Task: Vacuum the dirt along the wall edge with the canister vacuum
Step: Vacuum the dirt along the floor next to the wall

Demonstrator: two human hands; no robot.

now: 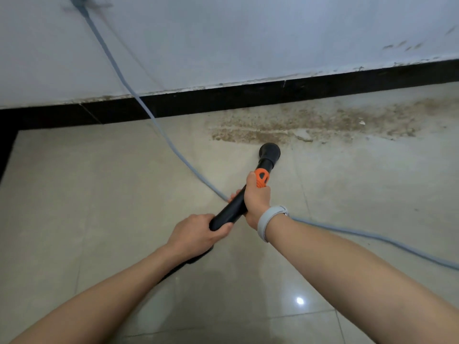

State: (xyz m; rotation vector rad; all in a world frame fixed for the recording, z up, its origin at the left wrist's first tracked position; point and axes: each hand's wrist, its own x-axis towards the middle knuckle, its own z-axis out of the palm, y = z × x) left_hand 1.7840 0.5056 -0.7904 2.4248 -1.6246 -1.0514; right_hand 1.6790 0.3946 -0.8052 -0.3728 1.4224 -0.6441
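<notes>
the black plastic vacuum wand with orange collar [261,178] points its round nozzle [269,151] at the brown dirt patch [310,122] beside the black baseboard [223,95].

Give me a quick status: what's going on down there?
Both hands gripping the vacuum wand: left hand rear, right hand forward. Nozzle at near edge of dirt. Grey cord crosses the floor beside it.

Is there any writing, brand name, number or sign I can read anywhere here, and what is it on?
None can be read.
Vacuum wand and its orange collar: no lettering shows.
Grey wristband: plain, no text visible.
Wall: only scuffs and stains, no sign.
Grey cord: no print legible.
</notes>
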